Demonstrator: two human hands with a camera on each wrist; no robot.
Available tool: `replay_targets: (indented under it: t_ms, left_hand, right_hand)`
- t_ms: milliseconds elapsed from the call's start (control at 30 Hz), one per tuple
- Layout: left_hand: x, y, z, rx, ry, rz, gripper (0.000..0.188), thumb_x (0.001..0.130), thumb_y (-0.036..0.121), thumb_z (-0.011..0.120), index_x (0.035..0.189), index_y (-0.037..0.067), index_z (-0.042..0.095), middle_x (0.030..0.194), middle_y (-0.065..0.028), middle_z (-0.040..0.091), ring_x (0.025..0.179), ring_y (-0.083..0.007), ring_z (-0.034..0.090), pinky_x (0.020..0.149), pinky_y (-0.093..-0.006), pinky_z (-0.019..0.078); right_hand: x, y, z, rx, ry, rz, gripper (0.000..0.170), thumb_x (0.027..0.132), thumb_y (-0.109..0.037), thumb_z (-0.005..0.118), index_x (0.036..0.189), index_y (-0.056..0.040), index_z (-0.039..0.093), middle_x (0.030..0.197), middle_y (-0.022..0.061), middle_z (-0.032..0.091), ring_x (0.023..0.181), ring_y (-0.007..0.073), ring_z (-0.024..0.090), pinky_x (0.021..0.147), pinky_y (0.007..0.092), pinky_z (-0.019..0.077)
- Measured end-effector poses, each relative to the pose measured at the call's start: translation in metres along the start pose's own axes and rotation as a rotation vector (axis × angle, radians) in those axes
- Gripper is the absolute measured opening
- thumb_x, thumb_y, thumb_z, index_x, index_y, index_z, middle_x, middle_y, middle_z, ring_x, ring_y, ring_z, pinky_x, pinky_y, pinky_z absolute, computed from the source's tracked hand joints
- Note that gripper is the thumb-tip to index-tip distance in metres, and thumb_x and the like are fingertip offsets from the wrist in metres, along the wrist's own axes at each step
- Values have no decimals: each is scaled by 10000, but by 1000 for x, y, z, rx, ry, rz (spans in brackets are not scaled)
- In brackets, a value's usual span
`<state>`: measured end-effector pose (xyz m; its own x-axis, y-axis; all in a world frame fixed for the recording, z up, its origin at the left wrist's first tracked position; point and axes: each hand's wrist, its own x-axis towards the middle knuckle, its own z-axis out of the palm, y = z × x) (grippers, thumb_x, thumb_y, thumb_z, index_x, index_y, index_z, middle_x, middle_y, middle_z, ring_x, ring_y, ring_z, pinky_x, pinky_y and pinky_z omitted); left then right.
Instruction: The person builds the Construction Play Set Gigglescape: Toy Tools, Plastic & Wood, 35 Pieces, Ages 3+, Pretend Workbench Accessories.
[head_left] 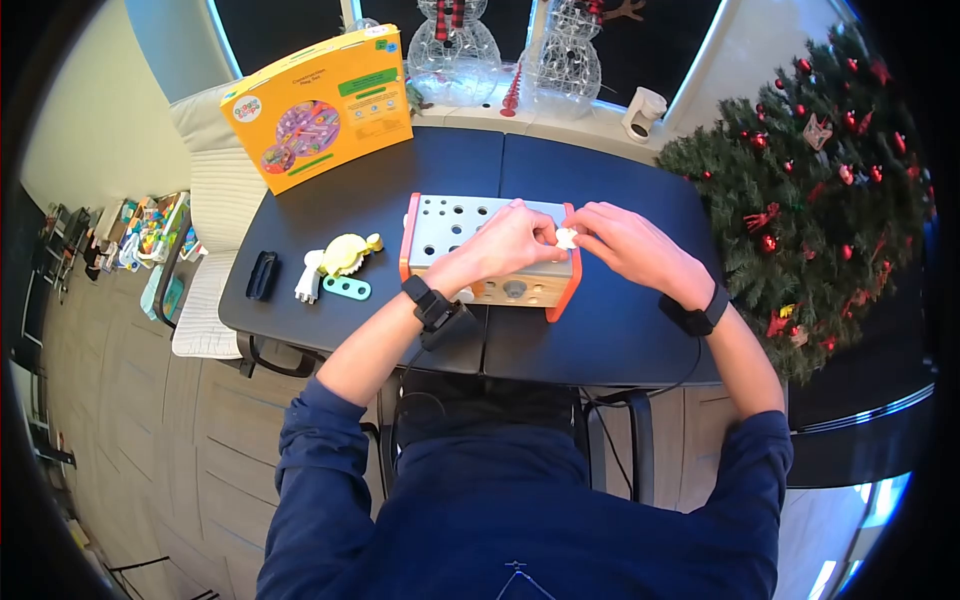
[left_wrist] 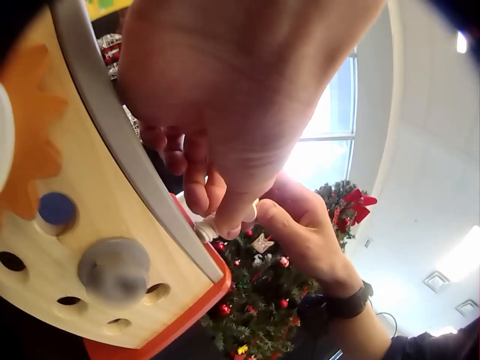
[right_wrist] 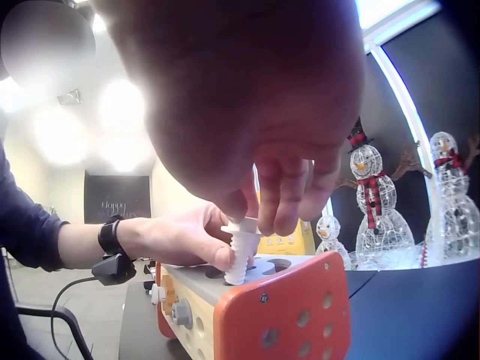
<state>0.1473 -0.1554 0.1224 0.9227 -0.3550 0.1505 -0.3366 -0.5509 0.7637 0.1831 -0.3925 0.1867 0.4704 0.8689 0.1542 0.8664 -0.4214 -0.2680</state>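
Observation:
A white toy screw [right_wrist: 241,255] stands upright over the grey top of a toy workbench [head_left: 440,232], close to its red end panel [right_wrist: 300,319]. My right hand [head_left: 640,248] pinches the screw's head from above. The thumb and fingers of my left hand [head_left: 503,242] close on the ridged shaft lower down. In the left wrist view, both hands' fingertips meet around the screw, which hides part of its head. A grey knob [left_wrist: 114,271] sticks out of the bench's wooden front, beside an orange gear [left_wrist: 34,135] and several holes.
On the table [head_left: 600,345], left of the bench, lie a black tray [head_left: 263,276], a teal strip with holes [head_left: 347,288], a white piece [head_left: 309,278] and a yellow piece [head_left: 346,254]. A yellow box [head_left: 320,110] stands behind. A decorated tree [head_left: 800,200] is at right.

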Motion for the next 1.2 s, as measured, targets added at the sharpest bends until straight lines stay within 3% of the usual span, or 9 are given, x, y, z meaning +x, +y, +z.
replay_targets:
  t_ms: [167, 267, 467, 667, 767, 867, 967, 1067, 1200]
  left_hand:
    - [1, -7, 0, 38, 15, 52, 291, 887, 306, 854, 894, 35, 748, 904, -102, 733, 919, -277, 604, 929, -445, 491]
    - [4, -12, -2, 38, -14, 95, 281, 891, 285, 843, 872, 25, 738, 936, -98, 736, 886, -272, 606, 899, -424, 504]
    - [3, -8, -4, -52, -58, 78, 339, 898, 211, 818, 1154, 29, 692, 983, -101, 739, 935, -258, 666, 882, -400, 523]
    - [3, -3, -7, -123, -77, 88, 595, 873, 195, 842, 1376, 21, 576, 1087, -121, 755, 1020, -249, 695, 965, -409, 528]
    - [4, -3, -3, -170, -76, 70, 604, 868, 184, 849, 1379, 32, 563, 1114, -117, 756, 1051, -245, 696, 1002, -406, 523]
    - [4, -2, -3, -137, -73, 52, 603, 875, 169, 847, 1388, 38, 558, 1113, -108, 753, 1078, -233, 696, 1020, -396, 521]
    - [3, -5, -5, -143, -113, 3, 583, 887, 164, 839, 1387, 35, 569, 1127, -106, 747, 1099, -225, 694, 1036, -385, 517]
    - [7, -16, -1, -135, -110, 61, 553, 895, 171, 833, 1369, 33, 583, 1136, -109, 740, 1090, -218, 695, 1019, -388, 525]
    - [1, -8, 3, -121, -62, 63, 557, 889, 172, 831, 1374, 49, 586, 1108, -110, 736, 1064, -228, 699, 986, -387, 538]
  right_hand:
    - [6, 0, -2, -19, -32, -12, 211, 1074, -221, 579, 1115, -22, 637, 1039, 157, 654, 1040, 366, 644, 884, 469, 523]
    - [13, -10, -9, -80, -81, 21, 242, 1084, -264, 563, 1088, -35, 641, 945, 165, 666, 970, 394, 663, 848, 485, 534]
    - [21, -17, -3, -94, -105, 70, 278, 1071, -348, 579, 1091, -83, 659, 857, 182, 714, 849, 414, 712, 751, 503, 564]
    - [35, -28, -4, -241, -119, 199, 420, 1034, -433, 609, 885, -57, 723, 685, 194, 671, 680, 423, 680, 627, 501, 529]
    - [39, -27, -1, -303, -216, 220, 423, 1081, -446, 517, 1007, -110, 763, 711, 205, 705, 718, 428, 720, 676, 522, 581]
    - [40, -31, -6, -353, -285, 324, 354, 1069, -401, 542, 1110, -108, 738, 836, 202, 748, 810, 417, 738, 739, 507, 586]
    - [25, -21, -11, -3, -114, 35, 317, 1048, -342, 575, 1223, -101, 681, 1007, 200, 764, 946, 404, 738, 820, 492, 578]
    - [25, -16, -11, 8, -216, 51, 273, 1040, -280, 608, 1226, -82, 640, 1134, 200, 708, 1039, 365, 706, 847, 461, 550]
    - [29, -17, -2, -16, -168, 79, 303, 1046, -331, 577, 1236, -111, 661, 978, 182, 760, 930, 403, 735, 807, 492, 578]
